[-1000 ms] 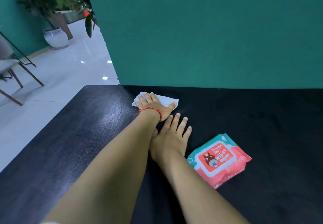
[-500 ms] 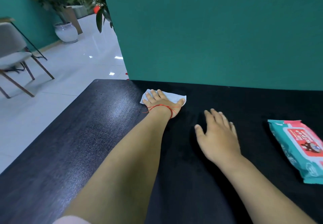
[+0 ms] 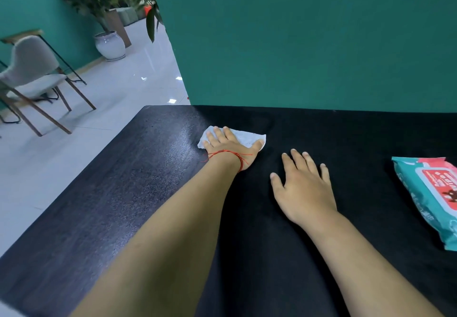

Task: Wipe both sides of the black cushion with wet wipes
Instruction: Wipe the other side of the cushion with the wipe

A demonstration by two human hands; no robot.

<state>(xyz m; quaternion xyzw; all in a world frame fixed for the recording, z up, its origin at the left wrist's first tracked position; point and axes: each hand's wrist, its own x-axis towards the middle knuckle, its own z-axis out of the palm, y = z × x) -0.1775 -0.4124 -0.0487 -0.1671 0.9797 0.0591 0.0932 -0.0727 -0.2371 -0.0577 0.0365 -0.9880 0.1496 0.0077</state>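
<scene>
The left grip (image 3: pixel 230 147) lies flat, fingers straight, pressing a white wet wipe (image 3: pixel 244 137) onto the black cushion (image 3: pixel 346 138). The cushion spreads under both grips on a dark bench (image 3: pixel 123 193). Just right of the left grip, the right grip (image 3: pixel 304 188) rests flat on the cushion, fingers spread and holding nothing. The wipes pack (image 3: pixel 430 198) lies well to its right.

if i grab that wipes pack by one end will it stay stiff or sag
The wipes pack would probably sag a little: its wrapper looks like soft, crinkled film. Lying flat on the black cushion, it is unlikely to roll or tip. The glossy film may be slippery to pinch.
</scene>
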